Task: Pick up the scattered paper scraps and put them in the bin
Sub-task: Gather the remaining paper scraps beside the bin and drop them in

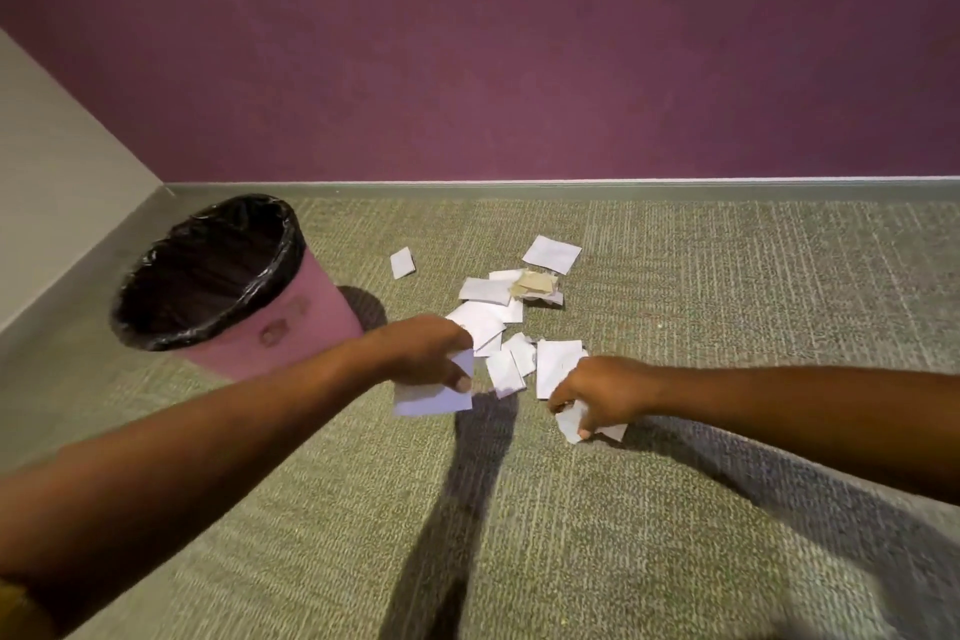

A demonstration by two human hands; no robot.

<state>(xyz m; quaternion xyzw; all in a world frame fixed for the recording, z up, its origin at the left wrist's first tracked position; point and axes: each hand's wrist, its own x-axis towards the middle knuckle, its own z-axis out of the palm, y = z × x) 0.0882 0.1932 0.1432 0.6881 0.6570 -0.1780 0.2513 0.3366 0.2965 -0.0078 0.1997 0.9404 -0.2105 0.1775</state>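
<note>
Green carpet (675,509), pink bin (317,296) marks (275,334) unreadable, left fingers (460,382) pinching white scrap (428,401), right fingers (562,399) pinching crumpled scrap (616,431)

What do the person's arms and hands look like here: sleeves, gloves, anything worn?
The left hand and right hand are bare: no gloves, and no rings or watch that I can see. The left forearm and right forearm are uncovered as far as the frame edges. A sliver of mustard fabric at the bottom-left corner may be a short sleeve, but too little shows to tell.
</note>
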